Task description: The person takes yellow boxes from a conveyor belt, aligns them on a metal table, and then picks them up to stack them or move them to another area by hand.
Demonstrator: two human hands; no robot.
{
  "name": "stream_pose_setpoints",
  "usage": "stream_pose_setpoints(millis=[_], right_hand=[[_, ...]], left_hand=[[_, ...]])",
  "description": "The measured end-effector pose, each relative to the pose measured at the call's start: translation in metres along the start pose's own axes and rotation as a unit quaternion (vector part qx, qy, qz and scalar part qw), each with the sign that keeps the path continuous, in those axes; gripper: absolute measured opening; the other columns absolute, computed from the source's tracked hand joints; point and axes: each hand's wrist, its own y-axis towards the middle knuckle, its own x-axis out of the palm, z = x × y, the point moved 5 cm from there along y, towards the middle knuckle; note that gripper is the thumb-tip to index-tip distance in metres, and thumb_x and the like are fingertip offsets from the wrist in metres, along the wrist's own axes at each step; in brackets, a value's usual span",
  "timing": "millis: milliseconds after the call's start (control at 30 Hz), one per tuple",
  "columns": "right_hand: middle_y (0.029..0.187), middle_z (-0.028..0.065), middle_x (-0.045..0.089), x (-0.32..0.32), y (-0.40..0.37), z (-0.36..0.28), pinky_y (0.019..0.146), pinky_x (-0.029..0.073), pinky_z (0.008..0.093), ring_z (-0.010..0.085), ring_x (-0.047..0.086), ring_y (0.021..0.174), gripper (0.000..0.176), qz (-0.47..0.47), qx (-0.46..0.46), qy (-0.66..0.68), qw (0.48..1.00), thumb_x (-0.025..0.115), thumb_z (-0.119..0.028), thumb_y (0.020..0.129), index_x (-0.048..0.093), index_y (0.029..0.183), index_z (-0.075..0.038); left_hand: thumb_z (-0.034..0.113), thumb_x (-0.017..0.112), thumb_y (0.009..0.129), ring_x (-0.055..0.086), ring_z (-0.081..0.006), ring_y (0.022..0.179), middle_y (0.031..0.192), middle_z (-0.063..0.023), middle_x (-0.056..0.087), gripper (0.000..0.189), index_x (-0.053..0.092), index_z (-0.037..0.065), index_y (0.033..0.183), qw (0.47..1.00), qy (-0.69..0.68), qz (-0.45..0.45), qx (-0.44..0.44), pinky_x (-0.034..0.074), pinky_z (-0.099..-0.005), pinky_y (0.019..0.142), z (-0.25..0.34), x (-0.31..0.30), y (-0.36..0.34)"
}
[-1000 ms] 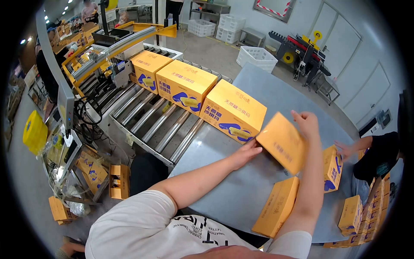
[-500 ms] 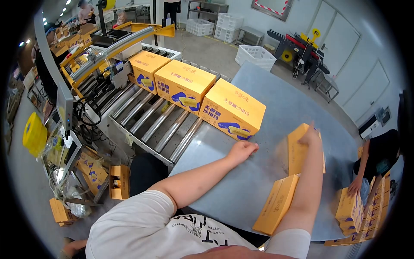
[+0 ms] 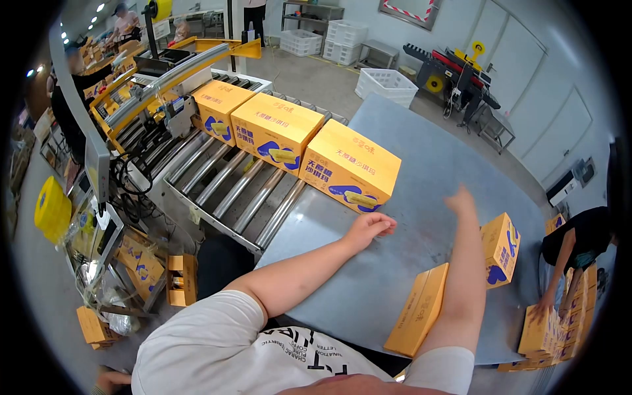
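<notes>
My left hand (image 3: 370, 230) rests at the metal table just below the nearest yellow carton (image 3: 355, 161), its fingers loosely bent and apart, holding nothing. That carton lies on the table's edge, in line with a second carton (image 3: 280, 125) and a third carton (image 3: 222, 108) on the rollers. Over the table, my right hand (image 3: 461, 201) is empty, somewhat blurred, with fingers reaching out. To the right of my right forearm stands another carton (image 3: 501, 247), partly hidden by the arm. A closed carton (image 3: 418, 309) sits close to my body, beside the same forearm.
A roller conveyor (image 3: 227, 187) with a yellow-railed machine joins the metal table (image 3: 421, 138) at left. At far right a co-worker's hand (image 3: 543, 308) touches stacked cartons (image 3: 536, 332). A white crate (image 3: 386, 87) stands on the floor beyond; a monitor (image 3: 97, 161) is at left.
The carton that was under my right hand now stands farther right and nearer, turned with its printed side showing. My right hand has come off it. My left hand's fingers have loosened.
</notes>
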Motion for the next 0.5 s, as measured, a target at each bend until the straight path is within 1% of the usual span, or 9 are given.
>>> stream_pose_setpoints(millis=[133, 233, 333, 433, 500], right_hand=[[0.137, 0.0217, 0.056, -0.005, -0.005, -0.006, 0.106, 0.044, 0.0413, 0.035, 0.053, 0.129, 0.081, 0.017, -0.015, 0.016, 1.0, 0.071, -0.038, 0.081, 0.04, 0.147, -0.002], [0.137, 0.022, 0.056, -0.001, 0.004, -0.001, 0.105, 0.045, 0.0418, 0.0348, 0.053, 0.128, 0.074, 0.057, -0.039, 0.057, 0.996, 0.069, -0.042, 0.084, 0.047, 0.143, -0.002], [0.137, 0.0219, 0.056, -0.002, 0.004, -0.001, 0.105, 0.044, 0.042, 0.0352, 0.053, 0.128, 0.071, 0.047, -0.025, 0.109, 0.993, 0.069, -0.048, 0.085, 0.054, 0.137, -0.002], [0.136, 0.021, 0.058, 0.0, 0.009, -0.012, 0.105, 0.043, 0.0422, 0.0349, 0.053, 0.128, 0.073, 0.018, -0.094, 0.263, 0.96, 0.069, -0.055, 0.084, 0.057, 0.134, -0.003], [0.135, 0.0212, 0.058, -0.004, 0.004, -0.026, 0.106, 0.042, 0.0417, 0.0346, 0.053, 0.129, 0.074, 0.018, -0.157, 0.296, 0.942, 0.071, -0.056, 0.081, 0.059, 0.132, -0.004]], left_hand=[[0.023, 0.053, 0.1, 0.067, -0.0204, 0.103, 0.114, -0.0118, 0.068, 0.031, 0.065, 0.0, 0.116, 1.0, -0.019, -0.003, -0.002, 0.051, -0.0325, 0.092, 0.005, 0.0, -0.001], [0.026, 0.052, 0.1, 0.067, -0.0212, 0.103, 0.113, -0.0122, 0.068, 0.034, 0.065, 0.0, 0.117, 0.999, -0.035, 0.005, -0.016, 0.052, -0.0328, 0.091, 0.006, -0.001, -0.002], [0.027, 0.051, 0.099, 0.067, -0.0216, 0.103, 0.113, -0.0124, 0.068, 0.035, 0.065, 0.0, 0.116, 0.999, -0.046, 0.009, -0.025, 0.052, -0.0329, 0.091, 0.006, -0.002, 0.0], [0.027, 0.05, 0.099, 0.067, -0.0213, 0.102, 0.113, -0.0126, 0.068, 0.035, 0.065, 0.0, 0.116, 0.998, -0.06, 0.014, -0.03, 0.053, -0.0326, 0.09, 0.006, -0.004, -0.001], [0.027, 0.05, 0.099, 0.067, -0.0212, 0.102, 0.113, -0.0129, 0.068, 0.036, 0.065, 0.0, 0.116, 0.997, -0.074, 0.016, -0.03, 0.053, -0.0325, 0.09, 0.006, -0.004, -0.001]])
